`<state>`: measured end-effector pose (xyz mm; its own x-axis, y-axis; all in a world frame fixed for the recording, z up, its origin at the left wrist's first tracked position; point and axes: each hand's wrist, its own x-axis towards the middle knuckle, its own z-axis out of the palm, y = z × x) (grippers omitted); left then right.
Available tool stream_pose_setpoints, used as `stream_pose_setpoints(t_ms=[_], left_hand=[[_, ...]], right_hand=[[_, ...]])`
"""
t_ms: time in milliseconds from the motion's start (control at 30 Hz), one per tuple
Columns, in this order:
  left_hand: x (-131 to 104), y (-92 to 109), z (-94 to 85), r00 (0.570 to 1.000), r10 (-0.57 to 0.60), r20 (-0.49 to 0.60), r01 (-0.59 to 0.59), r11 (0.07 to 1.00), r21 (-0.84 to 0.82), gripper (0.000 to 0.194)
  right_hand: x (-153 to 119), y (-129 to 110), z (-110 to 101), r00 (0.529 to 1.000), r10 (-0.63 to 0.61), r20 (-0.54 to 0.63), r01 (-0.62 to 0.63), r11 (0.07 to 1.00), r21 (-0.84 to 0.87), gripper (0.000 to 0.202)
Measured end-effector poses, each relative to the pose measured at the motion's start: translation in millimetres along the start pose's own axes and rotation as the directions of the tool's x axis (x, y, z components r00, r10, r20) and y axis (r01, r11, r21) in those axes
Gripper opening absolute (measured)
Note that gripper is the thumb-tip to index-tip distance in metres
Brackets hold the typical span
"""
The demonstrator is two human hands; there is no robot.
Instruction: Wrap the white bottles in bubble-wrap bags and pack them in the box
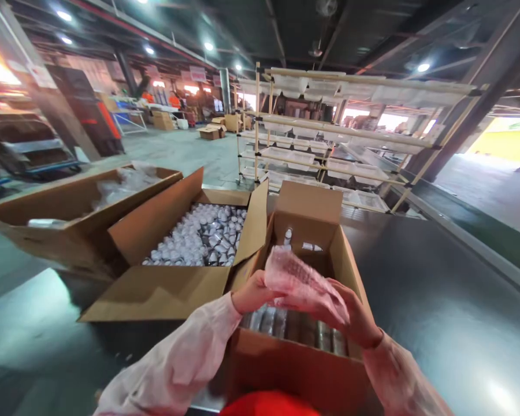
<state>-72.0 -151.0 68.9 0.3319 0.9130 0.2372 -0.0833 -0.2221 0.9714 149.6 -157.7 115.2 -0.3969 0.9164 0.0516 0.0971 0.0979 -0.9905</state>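
Observation:
Both my hands grip a pink, translucent sheet of bubble wrap (303, 280), which looks folded or pouch-like. My left hand (252, 293) pinches its left end. On the other end, my right hand (356, 315) is closed, its fingers partly behind the wrap. The wrap is over an open cardboard box (299, 361) directly in front of me. Inside that box lie a small white bottle (288, 236), another white bottle (312, 247) and clear wrapped items (267, 320) near the front. The wrap and my hands hide part of the contents.
Left of it, an open carton (164, 292) holds many small white-capped bottles (190, 237). A larger carton (82, 242) with clear plastic (130, 182) is farther left. A dark tabletop (420, 289) extends right. Behind stands a tube rack (346, 130) with translucent bins.

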Motion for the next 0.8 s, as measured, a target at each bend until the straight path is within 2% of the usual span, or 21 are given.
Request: stream_pose_setpoints(t_ms=[67, 133, 233, 267, 300, 333, 367, 433, 500, 533, 600, 667, 733, 767, 800], left_hand=[[-7, 14, -3.6, 0.978, 0.157, 0.139, -0.167, 0.984, 0.06, 0.028], [-13, 26, -3.5, 0.936, 0.255, 0.242, -0.301, 0.937, 0.176, 0.023], [-19, 34, 7.9, 0.93, 0.3, 0.211, -0.358, 0.87, 0.34, 0.029], [-18, 33, 14.0, 0.937, 0.308, 0.167, -0.348, 0.868, 0.353, 0.025], [-17, 31, 20.5, 0.946, 0.307, 0.107, -0.325, 0.88, 0.346, 0.022], [-14, 27, 27.1, 0.959, 0.283, 0.024, -0.276, 0.906, 0.32, 0.02], [-10, 23, 33.4, 0.971, 0.227, -0.075, -0.199, 0.941, 0.275, 0.021], [-1, 16, 44.2, 0.967, 0.034, -0.254, 0.004, 0.989, 0.147, 0.025], [7, 12, 52.3, 0.936, -0.147, -0.319, 0.172, 0.984, 0.051, 0.03], [11, 12, 55.4, 0.934, -0.196, -0.298, 0.216, 0.976, 0.036, 0.033], [19, 13, 59.9, 0.963, -0.213, -0.164, 0.224, 0.973, 0.049, 0.041], [28, 12, 63.6, 0.978, -0.208, -0.009, 0.208, 0.976, 0.062, 0.051], [43, 5, 68.4, 0.966, -0.256, 0.038, 0.252, 0.964, 0.087, 0.052], [52, -3, 72.2, 0.951, -0.308, 0.025, 0.303, 0.945, 0.127, 0.049], [62, -12, 77.2, 0.926, -0.378, 0.014, 0.368, 0.907, 0.203, 0.046]], right_hand=[[-5, -5, 3, 0.997, -0.042, -0.069, 0.043, 0.999, 0.008, 0.039], [-5, -4, 3, 0.991, 0.017, -0.134, -0.007, 0.997, 0.075, 0.039], [-1, 4, -1, 0.96, 0.268, -0.074, -0.249, 0.948, 0.198, 0.042], [-1, 5, -5, 0.957, 0.287, -0.034, -0.276, 0.942, 0.192, 0.044], [-2, 6, -9, 0.968, 0.251, -0.003, -0.247, 0.957, 0.152, 0.046], [-3, 6, -14, 0.986, 0.165, 0.013, -0.166, 0.983, 0.08, 0.047], [-6, 5, -19, 0.998, 0.052, 0.027, -0.051, 0.998, -0.019, 0.047], [-12, 6, -30, 0.986, -0.148, 0.078, 0.163, 0.957, -0.241, 0.05], [-18, 12, -38, 0.965, -0.246, 0.097, 0.264, 0.877, -0.401, 0.048], [-20, 17, -42, 0.966, -0.248, 0.074, 0.255, 0.863, -0.437, 0.044], [-23, 30, -48, 0.992, -0.128, 0.008, 0.121, 0.913, -0.389, 0.044], [-26, 43, -55, 0.992, 0.119, 0.029, -0.107, 0.959, -0.264, 0.048], [-29, 51, -68, 0.947, 0.304, 0.101, -0.269, 0.925, -0.267, 0.047], [-31, 53, -76, 0.941, 0.325, 0.098, -0.277, 0.901, -0.334, 0.047], [-34, 54, -84, 0.955, 0.292, 0.055, -0.244, 0.877, -0.414, 0.045]])
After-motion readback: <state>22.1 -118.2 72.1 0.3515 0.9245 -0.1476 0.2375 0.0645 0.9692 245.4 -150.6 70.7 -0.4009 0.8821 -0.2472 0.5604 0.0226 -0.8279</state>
